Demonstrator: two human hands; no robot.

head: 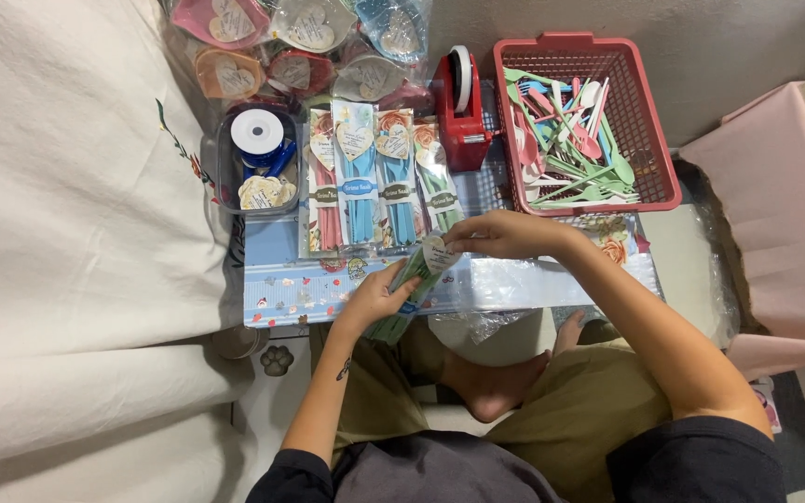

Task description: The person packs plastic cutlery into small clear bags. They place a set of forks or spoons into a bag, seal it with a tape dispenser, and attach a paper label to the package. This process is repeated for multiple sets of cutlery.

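My left hand [375, 298] grips the lower part of a clear packet of green plastic cutlery [410, 289], held tilted over a small low table [281, 270]. My right hand [505, 235] pinches the packet's top, where a heart-shaped paper tag [438, 256] sits. Just beyond my hands lies a row of finished packets [375, 177] with pink, blue and green cutlery, each with a heart tag and a band label.
A red basket [649, 158] of loose pastel spoons and forks stands at the back right. A red tape dispenser [461, 107] stands beside it. A clear box [224, 172] holds a white ribbon spool [257, 131] and paper hearts. Bagged items [300, 47] pile behind. White bedding [58, 233] lies left.
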